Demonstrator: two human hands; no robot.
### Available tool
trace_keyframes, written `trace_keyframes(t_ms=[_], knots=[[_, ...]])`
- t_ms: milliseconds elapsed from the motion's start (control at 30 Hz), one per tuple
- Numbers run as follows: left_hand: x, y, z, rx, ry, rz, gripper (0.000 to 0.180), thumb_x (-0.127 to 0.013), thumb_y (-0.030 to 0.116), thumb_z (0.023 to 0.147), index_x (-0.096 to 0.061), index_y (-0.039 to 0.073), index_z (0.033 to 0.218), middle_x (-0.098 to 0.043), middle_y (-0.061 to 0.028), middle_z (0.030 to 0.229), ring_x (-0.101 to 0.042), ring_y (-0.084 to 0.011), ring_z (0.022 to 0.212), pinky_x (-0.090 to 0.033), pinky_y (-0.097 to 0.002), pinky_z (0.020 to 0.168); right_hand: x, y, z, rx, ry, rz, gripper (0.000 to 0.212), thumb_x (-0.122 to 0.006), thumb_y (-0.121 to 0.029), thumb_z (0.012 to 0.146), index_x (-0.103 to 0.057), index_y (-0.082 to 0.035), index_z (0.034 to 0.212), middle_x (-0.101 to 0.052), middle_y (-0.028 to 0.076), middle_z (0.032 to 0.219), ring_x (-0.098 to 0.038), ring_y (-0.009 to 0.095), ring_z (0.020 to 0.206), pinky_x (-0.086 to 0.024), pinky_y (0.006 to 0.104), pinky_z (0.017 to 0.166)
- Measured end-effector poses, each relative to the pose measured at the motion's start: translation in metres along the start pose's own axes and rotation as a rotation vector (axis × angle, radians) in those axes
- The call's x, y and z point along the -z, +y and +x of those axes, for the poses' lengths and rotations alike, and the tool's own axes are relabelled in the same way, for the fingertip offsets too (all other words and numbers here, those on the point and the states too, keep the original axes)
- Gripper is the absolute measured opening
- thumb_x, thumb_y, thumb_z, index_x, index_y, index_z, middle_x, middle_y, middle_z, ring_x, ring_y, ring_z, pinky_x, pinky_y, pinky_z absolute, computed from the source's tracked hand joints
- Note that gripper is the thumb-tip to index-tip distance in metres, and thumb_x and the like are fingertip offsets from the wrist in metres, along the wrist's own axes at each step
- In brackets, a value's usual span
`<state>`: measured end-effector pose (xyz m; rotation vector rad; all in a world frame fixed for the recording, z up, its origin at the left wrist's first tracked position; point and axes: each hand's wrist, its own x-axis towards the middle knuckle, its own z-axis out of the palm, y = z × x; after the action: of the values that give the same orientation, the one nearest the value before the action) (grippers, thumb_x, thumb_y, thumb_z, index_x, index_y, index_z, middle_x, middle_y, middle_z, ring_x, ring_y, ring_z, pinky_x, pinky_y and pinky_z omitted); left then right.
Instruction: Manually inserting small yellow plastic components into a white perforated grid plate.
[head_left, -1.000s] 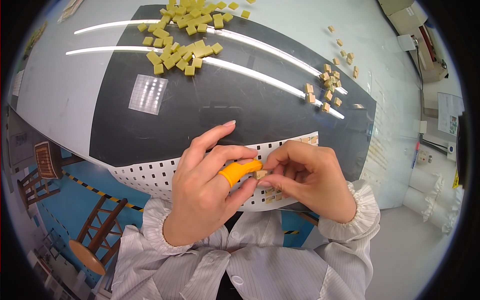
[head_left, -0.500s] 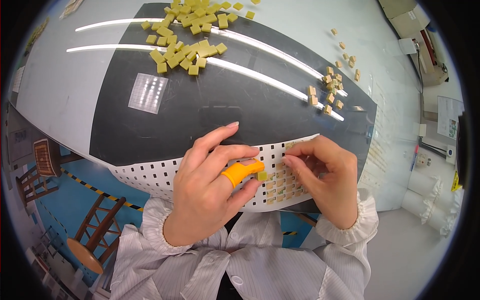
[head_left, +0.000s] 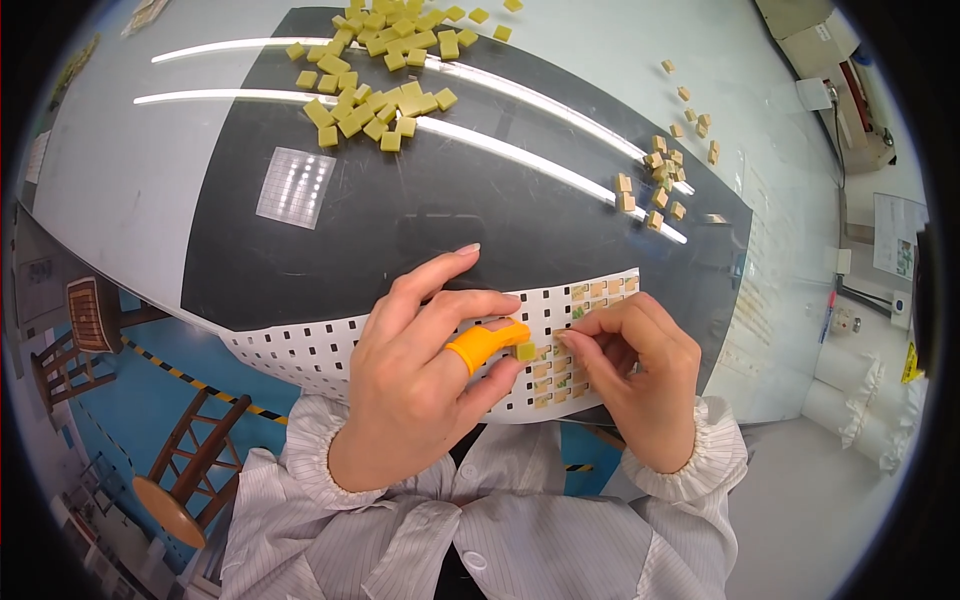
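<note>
Your bench (head_left: 150, 190) is pale, with a black mat (head_left: 420, 215) laid across it. On the mat, a heap of greenish-yellow blocks (head_left: 380, 75) sits at 11 o'clock, a smaller tan cluster (head_left: 660, 175) at 2 o'clock, and a white perforated sheet (head_left: 330, 350) at 6 o'clock.

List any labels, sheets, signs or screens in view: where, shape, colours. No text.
Perforated sheet: white with rows of small square holes, under both hands at the mat's near edge; tan squares fill its right part.
Clear gridded square: on the dark mat, left of centre.
Paper notice: white rectangle, far right.
Yellow tag: small, right rim.
No screens visible.
</note>
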<state>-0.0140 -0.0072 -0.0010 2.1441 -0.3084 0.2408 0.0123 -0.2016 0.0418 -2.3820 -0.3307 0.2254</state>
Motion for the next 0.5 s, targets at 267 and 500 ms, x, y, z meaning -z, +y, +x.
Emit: trace_keyframes(t_ms=[267, 500], knots=[[0.002, 0.0, 0.001, -0.01, -0.018, 0.008, 0.022, -0.079, 0.004, 0.065, -0.071, 0.003, 0.086, -0.069, -0.0032, 0.103, -0.056, -0.0312, 0.118, -0.049, -0.0399, 0.086, 0.02, -0.005, 0.02, -0.393, -0.329, 0.528, 0.009, -0.07, -0.004, 0.088, -0.063, 0.002, 0.087, -0.065, 0.003, 0.075, -0.059, 0.006, 0.06, -0.047, 0.0185, 0.053], [0.0, -0.002, 0.0, -0.016, -0.001, -0.004, 0.023, -0.079, 0.004, 0.065, -0.071, 0.003, 0.086, -0.068, -0.003, 0.103, -0.056, -0.0314, 0.119, -0.049, -0.0402, 0.086, 0.016, -0.008, 0.033, -0.573, -0.532, 0.727, 0.01, -0.067, -0.006, 0.091, -0.063, 0.003, 0.088, -0.067, 0.006, 0.074, -0.064, 0.008, 0.062, -0.052, 0.0201, 0.055]])
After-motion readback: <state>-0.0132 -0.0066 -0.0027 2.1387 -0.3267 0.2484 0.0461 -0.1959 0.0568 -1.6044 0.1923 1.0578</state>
